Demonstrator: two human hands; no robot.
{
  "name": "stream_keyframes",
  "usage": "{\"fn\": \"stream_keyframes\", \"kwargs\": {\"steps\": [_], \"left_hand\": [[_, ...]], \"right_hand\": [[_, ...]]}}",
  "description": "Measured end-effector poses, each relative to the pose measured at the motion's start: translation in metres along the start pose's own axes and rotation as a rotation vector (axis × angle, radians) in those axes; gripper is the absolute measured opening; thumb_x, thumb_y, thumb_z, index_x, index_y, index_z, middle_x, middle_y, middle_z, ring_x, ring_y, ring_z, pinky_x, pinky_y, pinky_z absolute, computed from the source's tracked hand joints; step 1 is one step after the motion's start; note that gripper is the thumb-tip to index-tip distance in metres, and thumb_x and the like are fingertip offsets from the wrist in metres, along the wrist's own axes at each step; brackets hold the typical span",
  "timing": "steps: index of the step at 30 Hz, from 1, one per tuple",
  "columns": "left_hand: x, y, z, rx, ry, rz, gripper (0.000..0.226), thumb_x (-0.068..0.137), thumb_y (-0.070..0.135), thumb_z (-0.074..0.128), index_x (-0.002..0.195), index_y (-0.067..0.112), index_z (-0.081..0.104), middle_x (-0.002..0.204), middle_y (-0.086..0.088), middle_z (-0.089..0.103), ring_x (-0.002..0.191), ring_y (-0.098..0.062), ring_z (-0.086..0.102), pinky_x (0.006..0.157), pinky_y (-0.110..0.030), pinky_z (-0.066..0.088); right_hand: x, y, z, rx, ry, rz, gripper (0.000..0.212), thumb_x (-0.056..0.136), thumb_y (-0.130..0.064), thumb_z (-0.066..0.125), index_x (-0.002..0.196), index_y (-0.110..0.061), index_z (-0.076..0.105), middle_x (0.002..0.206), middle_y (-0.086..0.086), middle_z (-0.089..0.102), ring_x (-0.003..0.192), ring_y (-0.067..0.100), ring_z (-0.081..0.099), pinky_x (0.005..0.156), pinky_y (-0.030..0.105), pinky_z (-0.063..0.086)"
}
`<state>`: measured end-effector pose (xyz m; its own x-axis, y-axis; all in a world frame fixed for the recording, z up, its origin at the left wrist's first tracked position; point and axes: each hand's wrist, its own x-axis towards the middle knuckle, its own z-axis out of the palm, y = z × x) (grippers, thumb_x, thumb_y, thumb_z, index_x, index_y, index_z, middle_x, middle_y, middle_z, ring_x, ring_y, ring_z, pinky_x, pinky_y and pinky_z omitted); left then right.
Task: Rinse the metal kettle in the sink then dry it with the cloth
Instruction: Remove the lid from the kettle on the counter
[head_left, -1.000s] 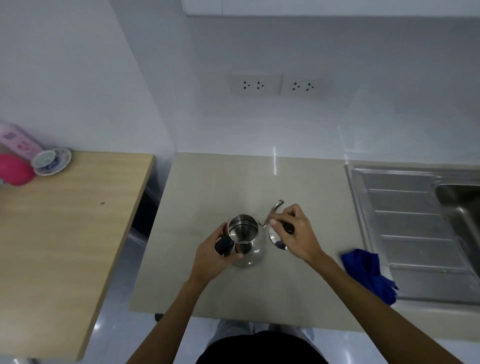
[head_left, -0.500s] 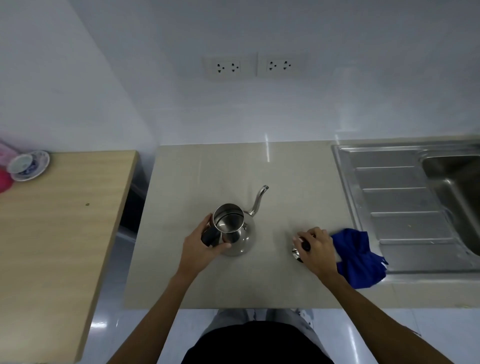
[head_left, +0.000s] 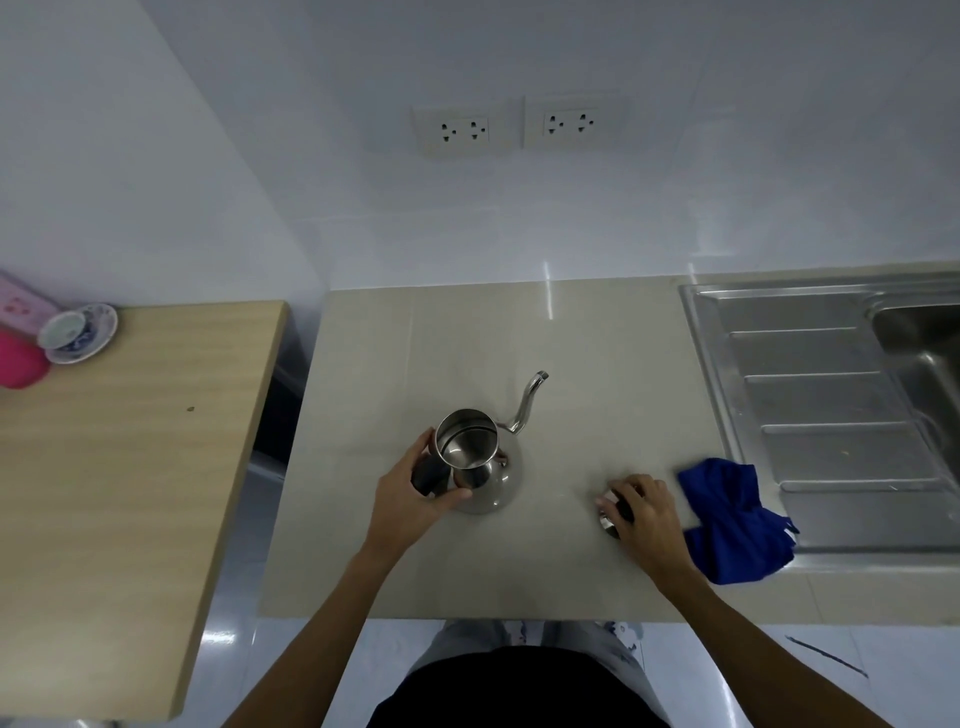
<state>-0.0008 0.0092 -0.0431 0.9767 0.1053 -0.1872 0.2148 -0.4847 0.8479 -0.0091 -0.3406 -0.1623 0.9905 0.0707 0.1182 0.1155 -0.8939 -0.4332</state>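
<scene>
— Where's the kettle (head_left: 480, 467) right now?

— Standing upright on the beige countertop (head_left: 571, 343), roughly in the middle, lid off, so you can see straight down into the open neck. Its thin gooseneck spout (head_left: 527, 402) points away toward the wall and a little to the right.

— Is anyone holding it?

— The left hand (head_left: 415, 493) is. The fingers are wrapped around the dark handle (head_left: 430, 475) on the near-left side, thumb pressed against the metal body.

— And the other hand?

— The right hand (head_left: 644, 519) is down on the counter, well to the right of the kettle. It's curled over the lid (head_left: 610, 517), fingers closed on the black knob, with a bit of the metal rim peeking out beneath. I can't tell whether the lid rests on the counter or is just above it.

— The cloth?

— A crumpled blue cloth (head_left: 732, 519), just beside that right hand, draped over the front left corner of the steel sink (head_left: 810, 395) and its ribbed drainboard. The basin itself is at the far right edge.
</scene>
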Motion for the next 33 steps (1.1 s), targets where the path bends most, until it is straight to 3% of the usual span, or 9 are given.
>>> {"fn": "stream_keyframes", "kwargs": {"steps": [7, 12, 16, 18, 21, 23, 27, 29, 33], "left_hand": [[0.001, -0.001, 0.0, -0.014, -0.007, -0.007, 0.092, 0.061, 0.027, 0.095, 0.141, 0.036, 0.05, 0.118, 0.025, 0.067, 0.111, 0.01, 0.061, 0.095, -0.016, 0.05], [0.0, 0.001, -0.001, -0.036, -0.018, -0.019, 0.092, 0.062, 0.023, 0.095, 0.138, 0.044, 0.048, 0.11, 0.037, 0.066, 0.107, 0.012, 0.062, 0.091, -0.009, 0.049], [-0.004, 0.001, -0.006, -0.119, -0.033, -0.12, 0.093, 0.072, 0.025, 0.09, 0.15, 0.032, 0.038, 0.118, 0.011, 0.067, 0.11, -0.001, 0.064, 0.089, -0.011, 0.052], [-0.008, 0.002, -0.01, -0.149, 0.01, -0.151, 0.079, 0.081, 0.026, 0.083, 0.148, 0.023, 0.042, 0.127, 0.003, 0.063, 0.118, -0.011, 0.059, 0.086, -0.01, 0.05], [-0.016, 0.0, -0.012, -0.169, 0.103, -0.17, 0.053, 0.083, 0.043, 0.075, 0.127, 0.021, 0.057, 0.126, 0.0, 0.063, 0.112, -0.018, 0.062, 0.081, -0.031, 0.056], [-0.021, -0.001, -0.013, -0.172, 0.147, -0.167, 0.051, 0.078, 0.059, 0.067, 0.111, 0.021, 0.06, 0.111, -0.001, 0.067, 0.097, -0.019, 0.066, 0.068, -0.032, 0.053], [-0.023, 0.006, -0.011, -0.2, 0.139, -0.165, 0.028, 0.091, 0.043, 0.066, 0.082, 0.019, 0.057, 0.074, -0.004, 0.062, 0.059, -0.014, 0.052, 0.055, -0.027, 0.043], [-0.022, 0.009, -0.011, -0.199, 0.115, -0.18, 0.029, 0.096, 0.033, 0.062, 0.074, 0.014, 0.057, 0.064, -0.007, 0.058, 0.054, -0.011, 0.048, 0.053, -0.025, 0.041], [-0.02, 0.012, -0.012, -0.253, 0.015, -0.212, 0.053, 0.101, 0.036, 0.054, 0.068, -0.005, 0.058, 0.059, -0.016, 0.058, 0.053, -0.012, 0.047, 0.049, -0.017, 0.035]], "right_hand": [[-0.003, -0.002, -0.006, -0.026, -0.007, -0.041, 0.061, 0.099, -0.055, 0.035, 0.104, -0.007, 0.072, 0.102, 0.012, 0.065, 0.09, 0.03, 0.058, 0.079, 0.043, 0.051], [0.001, -0.007, -0.013, -0.079, -0.055, 0.004, 0.051, 0.092, -0.054, 0.047, 0.1, -0.011, 0.073, 0.101, 0.009, 0.066, 0.091, 0.03, 0.06, 0.076, 0.042, 0.05], [0.019, -0.025, -0.025, -0.126, -0.076, 0.062, 0.05, 0.09, -0.056, 0.047, 0.097, -0.014, 0.074, 0.101, 0.008, 0.068, 0.095, 0.03, 0.061, 0.08, 0.042, 0.049], [0.033, -0.041, -0.027, -0.071, -0.081, 0.102, 0.049, 0.091, -0.051, 0.046, 0.1, -0.012, 0.074, 0.104, 0.01, 0.07, 0.1, 0.033, 0.063, 0.084, 0.044, 0.05], [0.06, -0.066, -0.019, 0.139, -0.157, 0.191, 0.044, 0.093, -0.042, 0.048, 0.108, -0.01, 0.073, 0.105, 0.014, 0.071, 0.1, 0.036, 0.063, 0.088, 0.04, 0.049], [0.076, -0.088, -0.016, 0.303, -0.278, 0.206, 0.036, 0.098, -0.034, 0.049, 0.115, -0.009, 0.069, 0.108, 0.013, 0.071, 0.104, 0.033, 0.063, 0.091, 0.033, 0.045], [0.092, -0.122, -0.003, 0.607, -0.412, 0.38, 0.03, 0.103, -0.018, 0.045, 0.125, -0.011, 0.064, 0.118, 0.004, 0.066, 0.111, 0.019, 0.057, 0.097, 0.028, 0.04], [0.096, -0.13, 0.005, 0.781, -0.426, 0.525, 0.031, 0.102, -0.014, 0.042, 0.117, -0.018, 0.068, 0.115, 0.007, 0.07, 0.103, 0.02, 0.06, 0.089, 0.026, 0.046], [0.101, -0.148, -0.002, 1.004, -0.43, 0.712, 0.034, 0.095, 0.0, 0.036, 0.102, -0.01, 0.068, 0.088, 0.014, 0.068, 0.066, 0.017, 0.054, 0.045, 0.012, 0.04]]}}
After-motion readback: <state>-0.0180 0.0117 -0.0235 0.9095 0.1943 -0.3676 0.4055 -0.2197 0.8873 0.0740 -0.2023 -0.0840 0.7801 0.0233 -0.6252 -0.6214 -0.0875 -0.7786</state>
